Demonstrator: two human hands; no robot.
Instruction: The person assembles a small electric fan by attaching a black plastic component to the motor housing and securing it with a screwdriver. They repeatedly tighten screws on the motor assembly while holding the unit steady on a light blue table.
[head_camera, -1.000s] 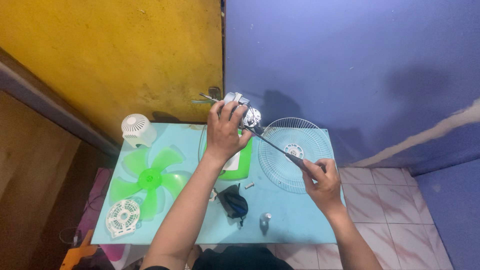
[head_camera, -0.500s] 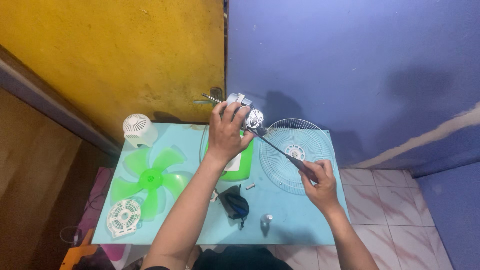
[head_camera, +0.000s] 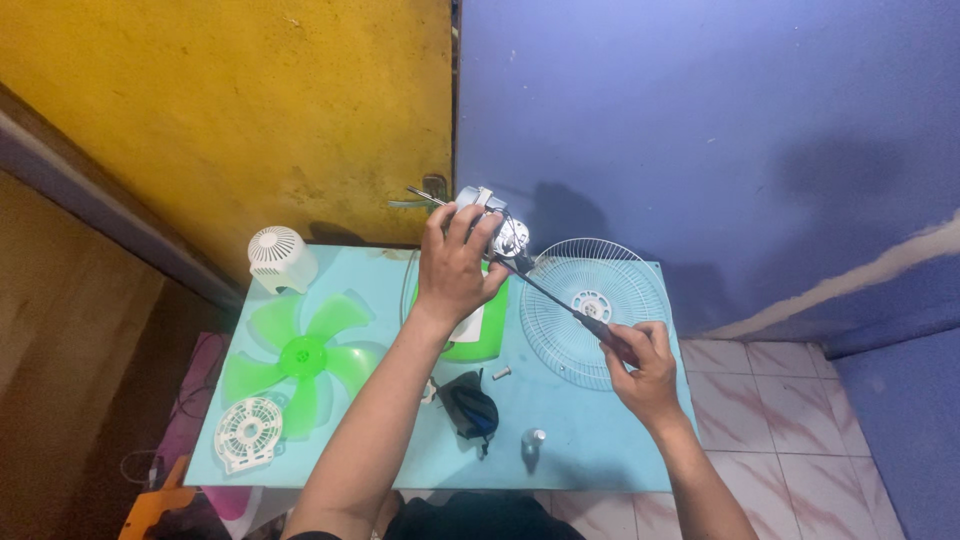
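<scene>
screwdriver (head_camera: 560, 300) slanting up-left to motor (head_camera: 495, 228) | right hand (head_camera: 640, 365) grips handle | left hand (head_camera: 455, 265) clasps motor

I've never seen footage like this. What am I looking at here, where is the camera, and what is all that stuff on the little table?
There is no machine here: these are a person's two bare hands, filmed by a camera worn on the head, looking down.

The left hand grips a fan motor, a metal part held up over the light blue table. The right hand holds a screwdriver whose tip reaches to the motor.

On the table lie the parts of a fan taken apart: a green fan blade, a white wire guard, a white domed motor cover, a round white vented plate, a green housing piece under the left arm, a small dark pouch and a loose screw.
</scene>
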